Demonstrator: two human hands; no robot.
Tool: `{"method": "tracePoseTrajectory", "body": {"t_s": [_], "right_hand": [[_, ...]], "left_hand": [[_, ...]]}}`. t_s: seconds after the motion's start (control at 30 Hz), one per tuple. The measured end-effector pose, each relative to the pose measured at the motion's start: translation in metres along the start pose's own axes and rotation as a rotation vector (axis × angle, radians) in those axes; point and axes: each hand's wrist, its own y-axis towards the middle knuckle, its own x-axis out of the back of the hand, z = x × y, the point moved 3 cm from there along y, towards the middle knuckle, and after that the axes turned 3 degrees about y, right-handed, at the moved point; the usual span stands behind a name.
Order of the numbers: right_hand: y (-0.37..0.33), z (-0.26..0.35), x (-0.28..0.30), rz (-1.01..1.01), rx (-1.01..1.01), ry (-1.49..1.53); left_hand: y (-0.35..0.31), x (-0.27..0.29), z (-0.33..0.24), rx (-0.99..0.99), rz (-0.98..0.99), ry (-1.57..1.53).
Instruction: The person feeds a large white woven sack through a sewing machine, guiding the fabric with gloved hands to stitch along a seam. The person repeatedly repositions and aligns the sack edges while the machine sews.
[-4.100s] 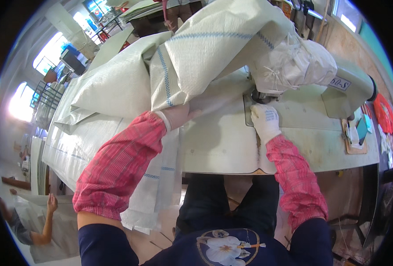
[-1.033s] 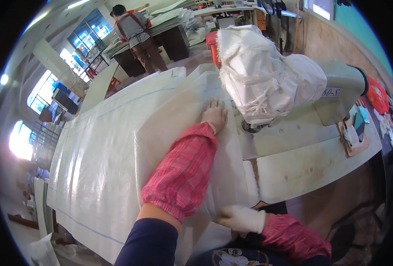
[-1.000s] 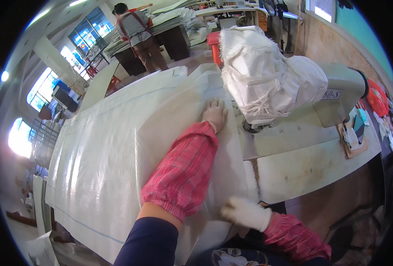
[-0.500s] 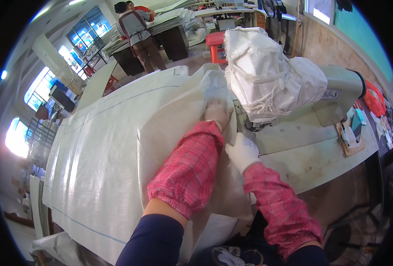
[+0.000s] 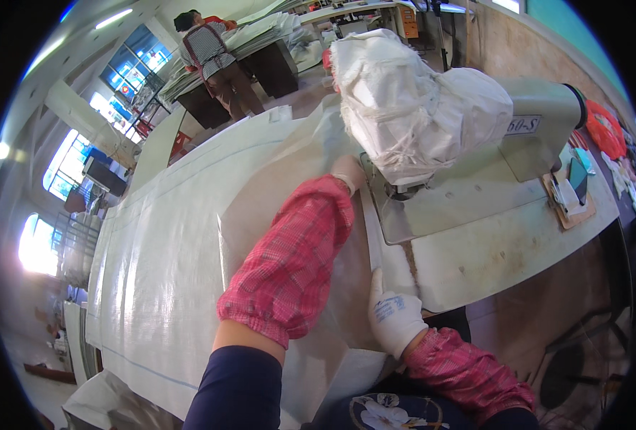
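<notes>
A large pale woven plastic sheet (image 5: 153, 272) with blue lines covers the left side of the work surface, with a looser, translucent layer folded up beside it. My left hand (image 5: 349, 170), gloved, rests at the layer's far edge next to the sewing machine (image 5: 540, 136); its fingers are hidden. White cloth wrapping (image 5: 418, 107) is bundled around the machine head. Nearer to me, my right hand (image 5: 395, 317) in a white glove holds the sheet's right edge, thumb pointing forward on top and the other fingers mostly hidden.
The machine's pale table (image 5: 475, 265) has a rounded front edge. On its right lie a clipboard (image 5: 570, 204) and a red bag (image 5: 604, 129). A person (image 5: 214, 61) stands by stacked sheets (image 5: 264, 32) at the back, with another person partly hidden there.
My right hand has come back toward me along the sheet edge, away from the machine head. My left hand's fingers, spread on the sheet before, are now hidden. The view has shifted slightly.
</notes>
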Motion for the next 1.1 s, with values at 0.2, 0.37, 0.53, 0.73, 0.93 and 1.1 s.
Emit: {"method": "tracePoseTrajectory", "body": {"t_s": [0.2,0.37,0.53,0.73,0.93,1.1], "right_hand": [[-0.050,-0.016,0.000,0.094,-0.063,-0.011],[-0.087,-0.019,-0.012,0.068,-0.100,0.043],[-0.044,-0.046,-0.012,-0.161,-0.023,-0.100],[0.093,-0.089,0.028,-0.287,0.009,-0.129],[0.099,-0.085,0.052,-0.328,0.165,-0.285],[0.053,-0.046,0.092,-0.027,0.591,0.690]], "left_hand": [[-0.055,-0.029,-0.025,0.056,-0.134,-0.457],[-0.078,-0.055,-0.039,0.095,-0.356,-0.454],[-0.024,-0.053,-0.028,-0.073,-0.381,-0.244],[-0.021,0.024,-0.003,-0.485,0.349,0.408],[-0.156,0.160,0.052,0.106,0.677,0.185],[-0.236,0.198,0.032,-0.255,0.768,0.301]]}}
